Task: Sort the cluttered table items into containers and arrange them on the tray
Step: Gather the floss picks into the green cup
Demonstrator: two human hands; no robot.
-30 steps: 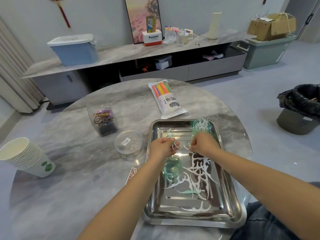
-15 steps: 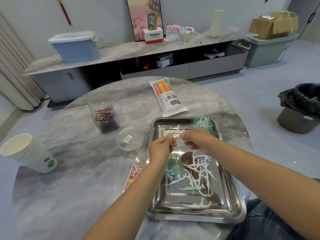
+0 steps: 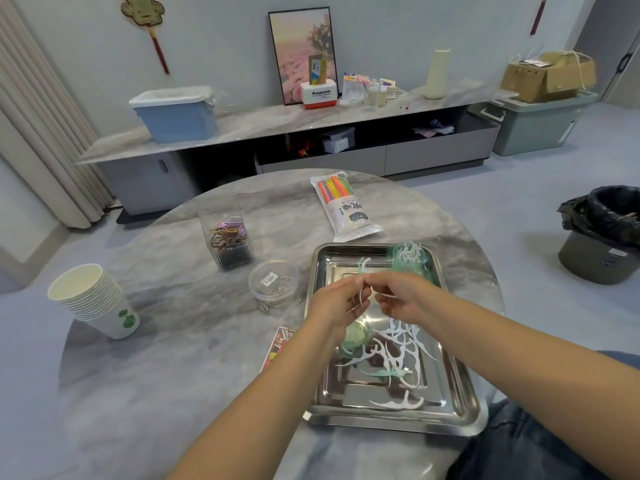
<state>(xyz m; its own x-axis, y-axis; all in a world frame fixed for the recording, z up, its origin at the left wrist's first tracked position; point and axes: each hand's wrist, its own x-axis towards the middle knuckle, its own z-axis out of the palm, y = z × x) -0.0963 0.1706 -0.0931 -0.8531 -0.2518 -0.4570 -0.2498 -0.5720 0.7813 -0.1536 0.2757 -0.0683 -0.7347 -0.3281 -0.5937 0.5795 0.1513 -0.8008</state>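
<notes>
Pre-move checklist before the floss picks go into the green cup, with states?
1. Left hand pinches white floss picks: ok.
2. Right hand grip on a pick: cannot tell, blurred.
3. Translucent green cup upright at the far corner of the steel tray, already holding picks: ok.
4. Loose picks still lying in the tray: not ok.
5. Path from hands to cup free: ok.

Counted: one steel tray (image 3: pixel 460 403); two clear containers (image 3: pixel 227 233) (image 3: pixel 274 284); one cup stack (image 3: pixel 91 301); one straw packet (image 3: pixel 343 206); two hands (image 3: pixel 337 303) (image 3: pixel 403 296).
</notes>
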